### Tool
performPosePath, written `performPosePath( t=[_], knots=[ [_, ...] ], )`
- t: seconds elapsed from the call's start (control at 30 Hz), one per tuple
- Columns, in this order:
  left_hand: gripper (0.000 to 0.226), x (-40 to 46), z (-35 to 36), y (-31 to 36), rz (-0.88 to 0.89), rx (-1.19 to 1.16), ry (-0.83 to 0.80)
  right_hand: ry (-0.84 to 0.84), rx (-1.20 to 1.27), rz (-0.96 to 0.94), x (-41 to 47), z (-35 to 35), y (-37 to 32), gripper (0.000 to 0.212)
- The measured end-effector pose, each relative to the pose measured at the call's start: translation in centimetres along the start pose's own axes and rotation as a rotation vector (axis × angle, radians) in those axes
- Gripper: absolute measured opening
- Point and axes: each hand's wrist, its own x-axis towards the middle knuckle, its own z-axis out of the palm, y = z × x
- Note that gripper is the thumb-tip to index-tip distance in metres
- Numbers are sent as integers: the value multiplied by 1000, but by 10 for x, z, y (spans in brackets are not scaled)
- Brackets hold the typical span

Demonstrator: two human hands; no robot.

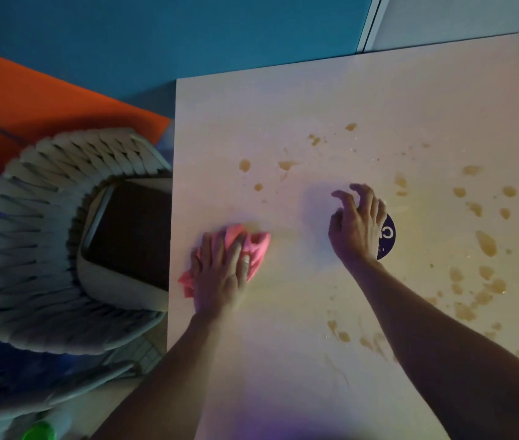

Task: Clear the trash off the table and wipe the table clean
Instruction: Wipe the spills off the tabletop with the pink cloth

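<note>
Two hands, left hand point(220, 274) flat pressing pink cloth point(256, 246), right hand point(358, 228) fingers curled, spread.

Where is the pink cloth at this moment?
In the head view, the pink cloth lies under the left hand near the table's left edge, beside the chair.

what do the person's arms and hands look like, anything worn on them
Both forearms are bare all the way to the bottom edge of the view, with no sleeve, glove or watch showing. The left hand and the right hand are bare too. A small pale spot on one finger of the left hand might be a ring, but it is too blurred to tell.
</note>
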Motion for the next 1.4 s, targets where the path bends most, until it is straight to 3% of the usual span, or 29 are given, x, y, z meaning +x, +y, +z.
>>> performPosePath(
  t=[0.13, 0.3, 0.4, 0.57, 0.8, 1.0, 1.2, 1.4],
  knots=[
    [48, 31, -2, -19, -129, -13, 38, -26, -38, 10, 20, 13, 7, 36],
    [49, 104, 1, -14, -422, -90, 82, -28, -116, 13, 24, 24, 7, 35],
    [51, 147, -4, -1, -464, -131, 91, -21, -126, 13, 24, 24, 5, 36],
    [50, 198, 6, 50, -340, -132, 138, -39, -123, 34, 27, 26, 7, 37],
    [43, 168, 12, 133, 52, -111, 180, -30, -78, 39, 27, 25, 9, 40],
    [43, 109, 5, 91, 338, -14, 105, 2, -71, 17, 26, 23, 11, 38],
    [45, 115, -4, 8, 148, 7, 98, 11, -70, 31, 25, 24, 7, 38],
    [48, 185, 4, 19, -231, -10, 151, 23, -40, 44, 27, 25, 9, 39]
  ],
)
